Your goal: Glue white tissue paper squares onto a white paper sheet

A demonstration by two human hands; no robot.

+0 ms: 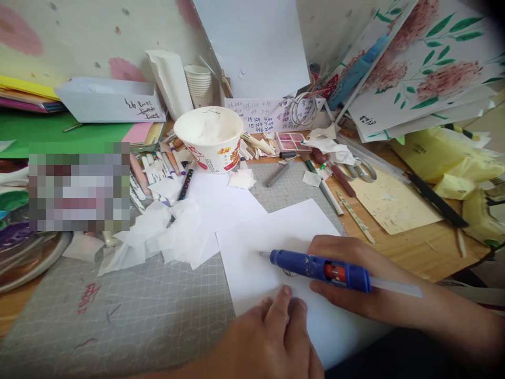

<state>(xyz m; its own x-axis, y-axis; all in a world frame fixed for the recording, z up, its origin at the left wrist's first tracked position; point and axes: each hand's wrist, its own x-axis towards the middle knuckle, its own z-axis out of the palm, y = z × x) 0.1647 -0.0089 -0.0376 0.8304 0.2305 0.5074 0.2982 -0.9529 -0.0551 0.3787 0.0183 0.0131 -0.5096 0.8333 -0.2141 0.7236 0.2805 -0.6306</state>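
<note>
My right hand [347,273] is wrapped round a blue hot glue gun [315,267], held sideways with its metal nozzle pointing left, just over a white sheet of paper [276,237]. A clear glue stick juts out of the gun's back end over my wrist. My left hand [272,337] rests on the near edge of the same sheet, fingers together and pressing down on it. The sheet lies on a grey gridded cutting mat [158,316].
Torn white paper scraps [173,226] lie left of the sheet. Behind stand a white paper bowl [211,138], stacked cups [198,80], markers, scissors [361,171] and pens. Flower paintings [426,68] lean at the right, yellow packets [445,158] below them. Coloured paper lies at the far left.
</note>
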